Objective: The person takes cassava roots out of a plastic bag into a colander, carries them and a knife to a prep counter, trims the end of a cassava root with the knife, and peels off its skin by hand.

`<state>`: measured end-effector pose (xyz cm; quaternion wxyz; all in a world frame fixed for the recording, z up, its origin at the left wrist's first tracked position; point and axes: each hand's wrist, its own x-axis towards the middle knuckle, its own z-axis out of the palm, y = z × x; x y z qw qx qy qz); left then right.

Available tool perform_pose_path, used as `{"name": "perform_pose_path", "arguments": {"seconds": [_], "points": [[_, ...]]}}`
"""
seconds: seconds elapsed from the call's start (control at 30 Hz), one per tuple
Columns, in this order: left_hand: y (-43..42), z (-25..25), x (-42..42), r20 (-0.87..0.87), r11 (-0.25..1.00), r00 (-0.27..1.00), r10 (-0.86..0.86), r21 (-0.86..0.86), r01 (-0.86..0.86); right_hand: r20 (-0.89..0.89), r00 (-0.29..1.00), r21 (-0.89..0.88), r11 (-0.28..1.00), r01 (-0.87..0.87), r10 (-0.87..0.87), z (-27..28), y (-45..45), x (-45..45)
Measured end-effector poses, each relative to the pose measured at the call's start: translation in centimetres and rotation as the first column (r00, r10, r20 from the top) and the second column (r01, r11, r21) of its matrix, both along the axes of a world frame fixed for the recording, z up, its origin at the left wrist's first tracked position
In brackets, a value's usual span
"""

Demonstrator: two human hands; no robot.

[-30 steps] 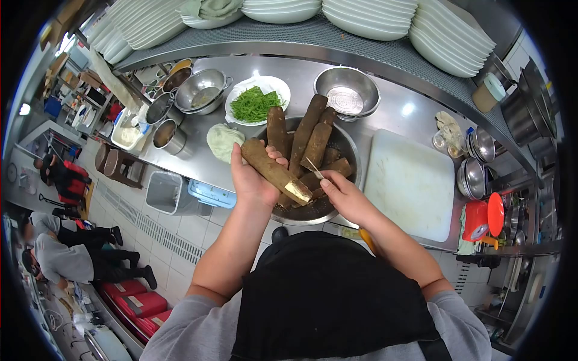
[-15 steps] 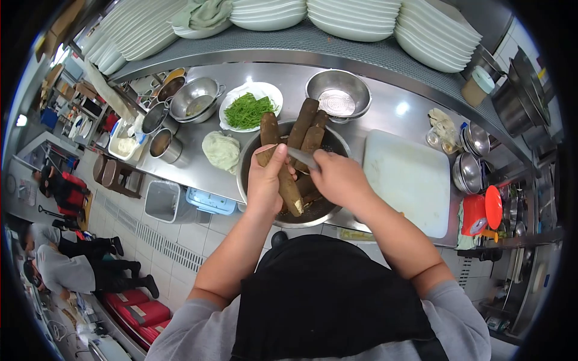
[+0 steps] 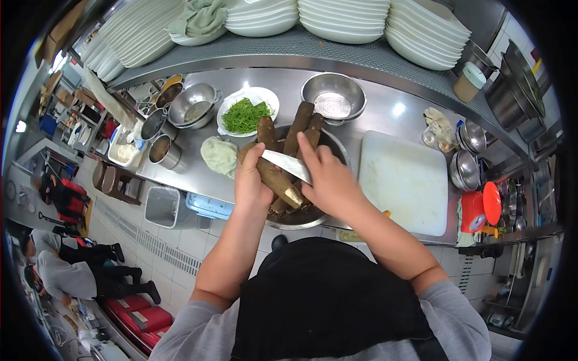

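Note:
My left hand (image 3: 251,183) is closed around a thick brown root vegetable (image 3: 278,183), which slants toward me and shows a pale, bare patch at its lower end. In my right hand (image 3: 334,183) is a knife, its handle hidden by the hand. The broad knife blade (image 3: 283,162) lies across the root's upper part, close to my left thumb. Beneath both hands stands a large metal bowl (image 3: 299,227). Several more brown roots (image 3: 300,125) lean in it, their ends above the far rim.
A white cutting board (image 3: 403,186) lies to the right. Behind the bowl are an empty metal colander (image 3: 334,99) and a plate of cut greens (image 3: 245,115). A pale cloth (image 3: 218,156) sits at left. Stacked plates (image 3: 343,18) fill the shelf above. Other people (image 3: 66,274) are at far left.
The knife has turned so its blade's broad side shows, and its tip has moved left toward my left thumb. My right index finger has stretched out along it.

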<state>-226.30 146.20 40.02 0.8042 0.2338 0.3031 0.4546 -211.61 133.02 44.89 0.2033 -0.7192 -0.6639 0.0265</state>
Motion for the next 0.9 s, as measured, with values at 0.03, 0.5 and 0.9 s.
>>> {"name": "perform_pose_path", "arguments": {"seconds": [0.03,0.5,0.9], "points": [[0.1,0.5,-0.3,0.019,0.999,0.999,0.033,-0.026,-0.033,-0.010,1.000,0.078,0.997,-0.002,0.003,0.1,-0.8,0.3],[-1.6,4.0,-0.7,0.369,0.992,0.922,0.122,-0.064,-0.106,-0.919,0.220,-0.349,0.934,-0.072,-0.327,-1.9,-4.4,2.6],[-3.7,-1.9,-7.4,0.081,0.896,0.932,-0.352,0.316,0.311,-0.975,0.053,-0.222,0.944,-0.242,-0.216,-3.7,-2.2,4.4]]}}
